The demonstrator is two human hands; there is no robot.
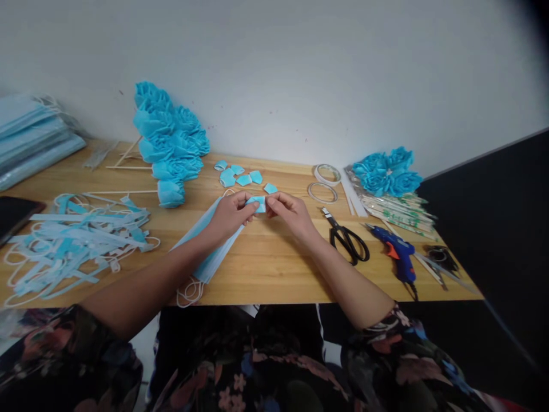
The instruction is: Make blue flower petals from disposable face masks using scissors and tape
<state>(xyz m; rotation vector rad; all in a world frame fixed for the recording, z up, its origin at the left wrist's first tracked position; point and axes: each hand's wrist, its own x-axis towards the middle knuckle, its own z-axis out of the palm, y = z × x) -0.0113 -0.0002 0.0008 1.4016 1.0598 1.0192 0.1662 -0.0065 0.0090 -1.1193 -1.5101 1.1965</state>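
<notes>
Between my two hands is a small blue piece of mask fabric (259,203), held just above the table. My left hand (234,213) pinches its left side, thumb on top. The right edge is gripped by the fingertips of my right hand (291,213). Under my left forearm lies a blue face mask (214,252) with white ear loops, partly covered by the arm. Just beyond my hands several cut blue petals (244,180) are scattered on the wood. Black-handled scissors (349,237) lie to the right of my right hand.
Blue fabric flowers on sticks (171,143) are piled at back left, more flowers (388,171) at back right. Mask strips (81,240), a phone (17,217) and stacked masks (34,134) occupy the left. Tape rolls (322,193) and a blue glue gun (398,252) lie right.
</notes>
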